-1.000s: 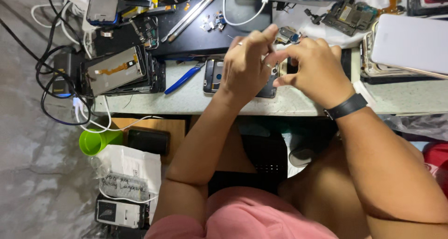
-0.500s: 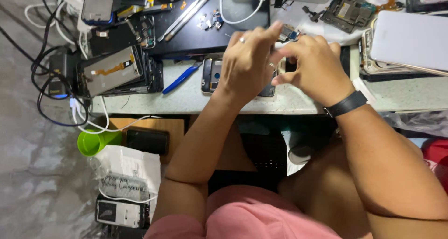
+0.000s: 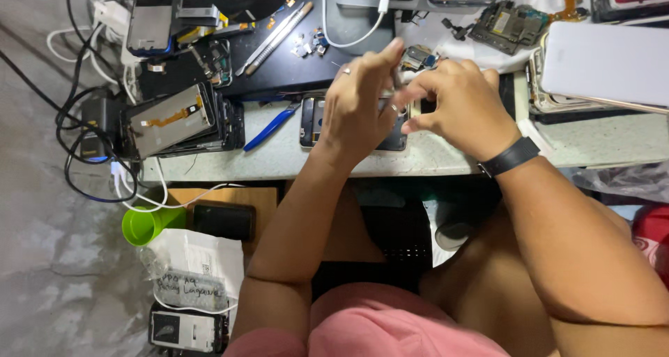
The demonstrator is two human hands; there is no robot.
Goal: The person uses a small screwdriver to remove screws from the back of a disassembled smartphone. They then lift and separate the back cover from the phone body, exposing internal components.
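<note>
Both my hands meet over a dark opened phone (image 3: pixel 311 122) lying flat near the bench's front edge. My left hand (image 3: pixel 357 105) covers the phone's middle, ring on one finger, index finger stretched up and away. My right hand (image 3: pixel 456 106), with a black band (image 3: pixel 512 156) on the wrist, pinches a small pale part (image 3: pixel 420 109) between thumb and fingertips just above the phone's right end. The fingers hide most of the part and the phone's inside. Whether the left fingers also grip anything is hidden.
A blue-handled tool (image 3: pixel 272 127) lies left of the phone. A stack of phone screens (image 3: pixel 174 120) and tangled cables (image 3: pixel 90 141) fill the left. Metal tools (image 3: pixel 275 36) lie on a black mat; a circuit board (image 3: pixel 509 24) and white slab (image 3: pixel 606 61) sit back right. Below the bench: green cup (image 3: pixel 143 224), white bag (image 3: pixel 191 266).
My left index finger has straightened and lifted away from the pinch. Both hands stay over the phone, shifted slightly toward the back of the bench.
</note>
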